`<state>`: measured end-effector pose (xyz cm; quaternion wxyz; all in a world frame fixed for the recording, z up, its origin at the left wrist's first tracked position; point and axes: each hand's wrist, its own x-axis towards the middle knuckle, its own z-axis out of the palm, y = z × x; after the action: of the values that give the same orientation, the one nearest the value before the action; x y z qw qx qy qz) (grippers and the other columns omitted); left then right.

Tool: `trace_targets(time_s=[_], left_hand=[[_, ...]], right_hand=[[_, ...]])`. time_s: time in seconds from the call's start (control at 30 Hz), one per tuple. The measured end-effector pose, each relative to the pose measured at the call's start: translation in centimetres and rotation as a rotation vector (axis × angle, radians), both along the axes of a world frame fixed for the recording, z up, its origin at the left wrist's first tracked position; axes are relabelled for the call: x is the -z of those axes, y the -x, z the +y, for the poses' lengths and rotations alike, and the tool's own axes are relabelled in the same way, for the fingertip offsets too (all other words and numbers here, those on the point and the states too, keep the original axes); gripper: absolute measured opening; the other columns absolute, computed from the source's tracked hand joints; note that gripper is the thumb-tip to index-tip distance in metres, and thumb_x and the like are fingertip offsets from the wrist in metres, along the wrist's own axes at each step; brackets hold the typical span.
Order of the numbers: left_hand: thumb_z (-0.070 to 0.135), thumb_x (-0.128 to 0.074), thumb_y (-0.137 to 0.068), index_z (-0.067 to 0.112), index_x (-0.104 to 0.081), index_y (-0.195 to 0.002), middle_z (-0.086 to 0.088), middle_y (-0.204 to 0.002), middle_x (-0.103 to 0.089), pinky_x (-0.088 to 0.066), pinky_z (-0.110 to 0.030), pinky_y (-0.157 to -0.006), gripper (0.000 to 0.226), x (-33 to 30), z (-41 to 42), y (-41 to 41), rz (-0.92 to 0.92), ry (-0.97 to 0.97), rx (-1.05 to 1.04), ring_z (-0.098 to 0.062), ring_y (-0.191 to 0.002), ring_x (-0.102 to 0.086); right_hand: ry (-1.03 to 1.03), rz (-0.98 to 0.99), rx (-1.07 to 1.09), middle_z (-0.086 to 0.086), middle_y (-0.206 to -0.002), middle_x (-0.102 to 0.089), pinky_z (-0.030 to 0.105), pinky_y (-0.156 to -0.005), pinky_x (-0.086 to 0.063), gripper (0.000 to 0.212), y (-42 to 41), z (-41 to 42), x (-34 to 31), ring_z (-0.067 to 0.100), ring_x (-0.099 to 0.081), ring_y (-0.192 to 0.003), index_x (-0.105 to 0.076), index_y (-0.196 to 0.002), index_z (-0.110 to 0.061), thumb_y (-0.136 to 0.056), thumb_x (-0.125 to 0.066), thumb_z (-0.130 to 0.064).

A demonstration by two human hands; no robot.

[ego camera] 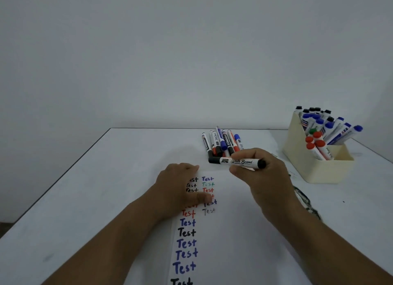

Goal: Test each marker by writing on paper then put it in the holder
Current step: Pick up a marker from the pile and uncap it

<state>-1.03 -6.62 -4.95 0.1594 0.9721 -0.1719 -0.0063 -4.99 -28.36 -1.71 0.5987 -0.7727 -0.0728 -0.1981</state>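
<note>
Head view: the right hand (263, 174) grips a black marker (237, 162), fingers curled round its barrel. The marker lies level, above the far end of the paper (229, 231), one black end pointing toward the left hand, the other at the fingertips. Whether the cap is on I cannot tell. The left hand (180, 189) rests flat on the paper with straight fingers, pinning it to the tabletop (106, 189) and covering part of the writing.

The paper carries a long column of "Test" words in black, blue and red running from under the left hand toward the person, and a shorter second column between the two hands, with blue, green, red and a faint grey word. So many markers look already tried.

The holder (314, 168) stands beyond and to the right of the right hand, already crowded with black, blue, red and green markers. A pile (221, 142) of markers lies just beyond the right hand, seemingly untested. By this showing the task is well past halfway: the pile and the held marker remain.
</note>
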Motion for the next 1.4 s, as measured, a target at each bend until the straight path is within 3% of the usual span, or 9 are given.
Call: trace_targets(time_s=[0.17,0.27,0.4,0.57,0.7,0.87,1.23,1.33,1.4], left_hand=[[0.084,-0.031,-0.083,0.035,-0.016,-0.157,0.012,-0.147,-0.035,-0.030,-0.036,-0.112,0.089,0.6,-0.1,0.2,-0.053,-0.036,0.011,-0.012,-0.133,-0.030],[0.076,-0.027,-0.089,0.035,-0.006,-0.158,0.013,-0.147,-0.030,-0.027,-0.034,-0.113,0.082,0.7,0.0,0.2,-0.057,-0.053,0.028,-0.009,-0.132,-0.026],[0.073,-0.032,-0.092,0.034,-0.014,-0.157,0.015,-0.143,-0.032,-0.027,-0.030,-0.110,0.077,0.7,0.0,0.1,-0.061,-0.010,0.017,-0.006,-0.129,-0.027],[0.094,-0.024,-0.071,0.034,-0.030,-0.152,0.014,-0.145,-0.039,-0.032,-0.031,-0.108,0.101,0.7,0.1,-0.3,-0.053,0.037,-0.015,-0.009,-0.132,-0.032],[0.078,-0.044,-0.085,0.033,-0.033,-0.152,0.013,-0.146,-0.041,-0.032,-0.031,-0.109,0.081,0.7,-0.3,-0.5,-0.077,0.063,-0.045,-0.010,-0.132,-0.035],[0.077,-0.047,-0.084,0.033,-0.036,-0.150,0.014,-0.142,-0.043,-0.035,-0.031,-0.108,0.080,0.7,-0.4,-0.5,-0.079,0.092,-0.061,-0.009,-0.130,-0.036],[0.074,-0.050,-0.085,0.035,-0.036,-0.149,0.014,-0.142,-0.043,-0.033,-0.031,-0.110,0.076,0.8,-0.6,-0.5,-0.106,0.140,-0.069,-0.009,-0.130,-0.035],[0.068,-0.054,-0.088,0.035,-0.036,-0.149,0.012,-0.144,-0.043,-0.033,-0.034,-0.112,0.071,0.6,-0.7,-0.4,-0.102,0.174,-0.071,-0.011,-0.133,-0.035],[0.065,-0.056,-0.088,0.035,-0.037,-0.148,0.012,-0.144,-0.043,-0.033,-0.034,-0.112,0.069,0.6,-0.7,-0.4,-0.102,0.176,-0.071,-0.011,-0.133,-0.035]], right_hand=[[-0.275,-0.007,-0.047,0.001,-0.091,-0.077,0.032,-0.079,-0.058,0.052,0.2,-0.9,-2.8,0.016,-0.074,-0.087,-0.052,-0.119,-0.026,-0.084,-0.074,0.005],[-0.124,-0.103,0.017,0.007,-0.094,-0.075,0.049,-0.085,-0.060,0.067,0.3,-1.7,-4.4,0.026,-0.072,-0.090,-0.041,-0.130,-0.042,-0.087,-0.072,-0.001],[0.038,-0.198,0.083,0.002,-0.097,-0.073,0.059,-0.082,-0.058,0.055,-1.1,-4.2,-7.9,0.025,-0.072,-0.090,-0.043,-0.128,-0.048,-0.094,-0.063,-0.009],[0.238,-0.260,0.302,-0.010,-0.091,-0.071,0.036,-0.074,-0.062,0.054,-3.7,-10.1,-13.1,0.015,-0.071,-0.091,-0.040,-0.139,-0.045,-0.098,-0.055,-0.013],[0.332,-0.181,0.475,-0.005,-0.097,-0.066,0.019,-0.051,-0.050,0.053,-5.5,-15.1,-14.5,0.021,-0.070,-0.082,-0.041,-0.141,-0.043,-0.099,-0.054,-0.014],[0.468,-0.117,0.518,0.004,-0.091,-0.068,0.025,-0.051,-0.045,0.041,-7.2,-18.2,-13.2,0.017,-0.058,-0.060,-0.052,-0.127,-0.031,-0.093,-0.059,-0.009],[0.954,0.132,0.542,-0.005,-0.103,-0.068,0.036,-0.073,-0.055,0.026,-12.7,-21.6,-8.8,0.024,-0.063,-0.094,-0.069,-0.121,-0.044,-0.100,-0.055,-0.038],[0.985,0.199,0.542,-0.006,-0.092,-0.066,0.031,-0.062,-0.045,0.033,-13.4,-22.0,-8.6,0.026,-0.063,-0.084,-0.072,-0.118,-0.042,-0.100,-0.054,-0.022],[0.874,0.120,0.516,-0.005,-0.101,-0.064,0.034,-0.072,-0.052,0.035,-12.3,-21.3,-9.1,0.026,-0.064,-0.091,-0.069,-0.124,-0.038,-0.100,-0.054,-0.019]])
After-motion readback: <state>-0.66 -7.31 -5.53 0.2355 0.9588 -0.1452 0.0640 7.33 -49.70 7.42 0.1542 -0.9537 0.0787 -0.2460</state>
